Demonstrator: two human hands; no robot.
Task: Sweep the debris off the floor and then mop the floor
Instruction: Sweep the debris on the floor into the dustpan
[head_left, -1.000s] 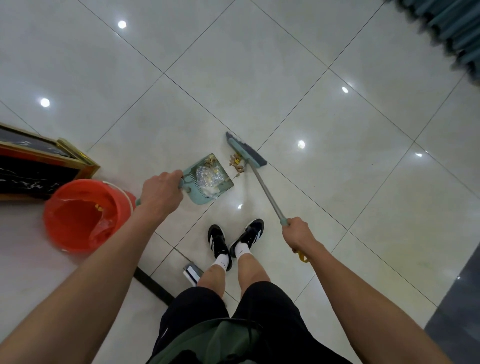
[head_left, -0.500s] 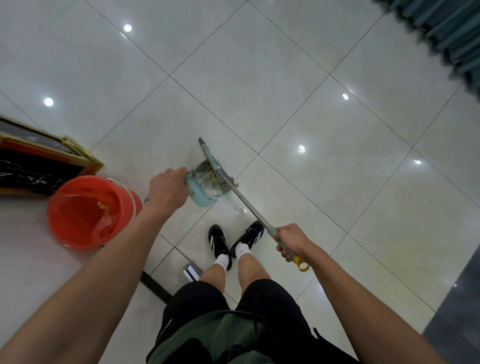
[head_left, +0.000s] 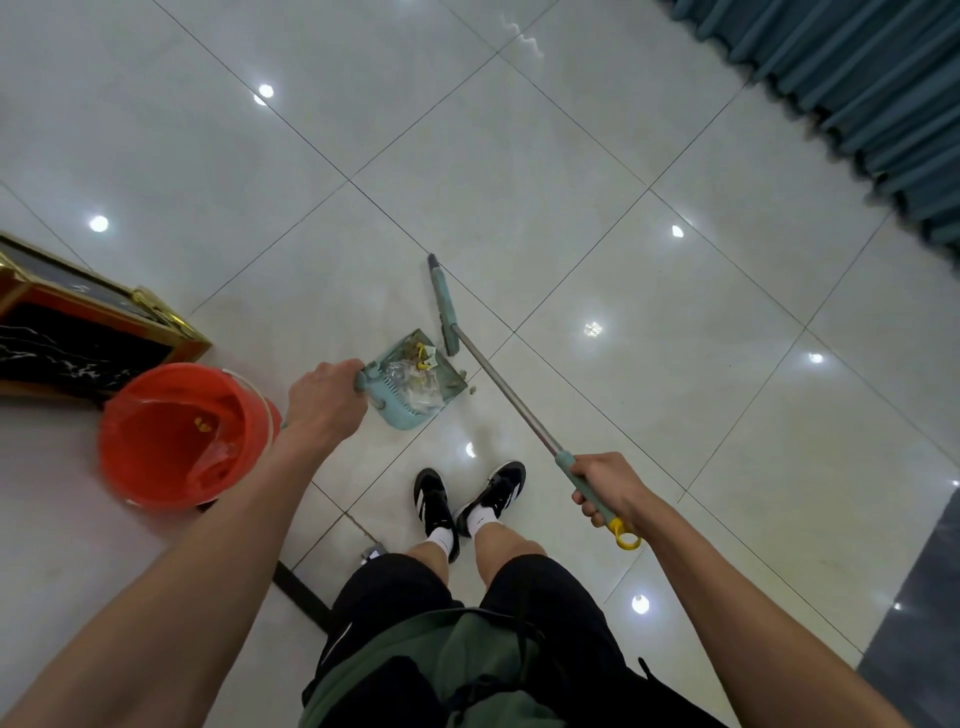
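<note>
Broom (head_left: 445, 312) and dustpan (head_left: 415, 387) on floor (head_left: 675, 364) before feet — light, stiff plastic; right hand (head_left: 605, 486) gripping broom's handle end, left hand (head_left: 322, 397) gripping dustpan's handle — loose debris (head_left: 415, 364) probably spilling if tipped.

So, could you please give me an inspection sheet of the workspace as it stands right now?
Surface: glossy pale tiled floor, ceiling lights reflected in it.
Job's things: dustpan on the floor holding plastic wrap and scraps; broom head just beyond its mouth; two small crumbs on the floor beside the pan.
Clutter: red bucket with a little litter inside.
Grippers: left hand grips the dustpan handle; right hand grips the broom handle.
Cables: nothing seen.
Surroundings: teal curtain; gold-trimmed dark stand; green bag at the person's waist.
</note>
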